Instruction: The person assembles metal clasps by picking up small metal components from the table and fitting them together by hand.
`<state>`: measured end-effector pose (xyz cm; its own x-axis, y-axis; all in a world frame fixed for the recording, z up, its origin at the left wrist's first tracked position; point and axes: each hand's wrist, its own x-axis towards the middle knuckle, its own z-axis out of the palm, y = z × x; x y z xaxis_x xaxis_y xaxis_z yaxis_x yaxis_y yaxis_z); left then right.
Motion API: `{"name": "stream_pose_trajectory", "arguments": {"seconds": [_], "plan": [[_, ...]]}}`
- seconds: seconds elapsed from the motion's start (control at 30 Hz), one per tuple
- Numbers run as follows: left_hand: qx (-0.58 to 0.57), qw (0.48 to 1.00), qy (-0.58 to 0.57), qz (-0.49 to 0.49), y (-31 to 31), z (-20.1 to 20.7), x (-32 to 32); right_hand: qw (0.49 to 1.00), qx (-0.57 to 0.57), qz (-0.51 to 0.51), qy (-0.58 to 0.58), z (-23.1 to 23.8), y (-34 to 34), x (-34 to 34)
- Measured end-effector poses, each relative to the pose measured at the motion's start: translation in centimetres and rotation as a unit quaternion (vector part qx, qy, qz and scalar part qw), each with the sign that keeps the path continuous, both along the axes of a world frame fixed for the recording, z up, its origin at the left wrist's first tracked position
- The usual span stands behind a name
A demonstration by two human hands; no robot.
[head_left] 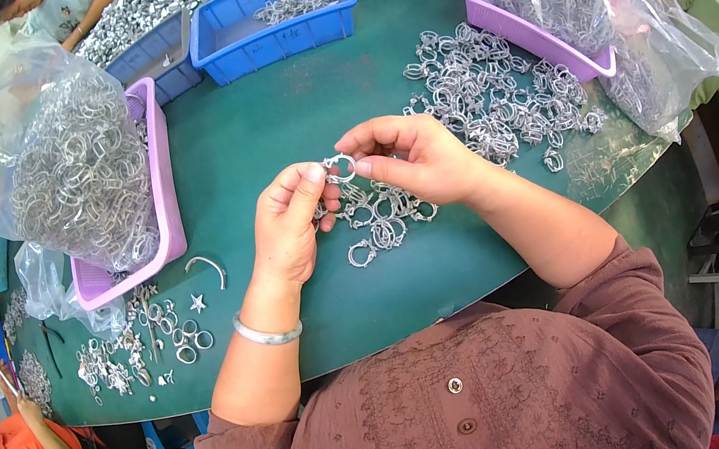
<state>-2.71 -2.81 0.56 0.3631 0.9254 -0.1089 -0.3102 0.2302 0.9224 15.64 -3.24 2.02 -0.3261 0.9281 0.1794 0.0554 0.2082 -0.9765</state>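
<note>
A small silver-coloured metal ring (340, 167) is held up over the green table. My left hand (289, 218) pinches its left side between thumb and fingers. Thumb and forefinger of my right hand (424, 155) close in at the ring's right side and seem to touch it; the other right fingers are curled. Below my hands lies a small heap of similar rings (383, 220), partly hidden by my fingers. Some grey metal also shows beside my lower left fingers, but I cannot tell whether they hold it.
A large pile of rings (490, 91) spreads at the right. Purple baskets with bagged rings stand left (164, 182) and right (538, 39). A blue bin (275, 42) is at the back. Loose rings and a star piece (197, 302) lie front left. Other people sit nearby.
</note>
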Motion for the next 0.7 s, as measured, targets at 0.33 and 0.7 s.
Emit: {"name": "stream_pose_trajectory", "arguments": {"seconds": [0.33,0.7], "plan": [[0.007,1.000,-0.019,-0.008,-0.01,0.18,-0.03,1.000,-0.007,-0.016,0.014,0.05,0.06,0.10],[0.023,0.999,-0.030,-0.019,0.03,0.13,-0.22,0.992,0.111,-0.013,-0.057,0.44,0.08,0.41]]}}
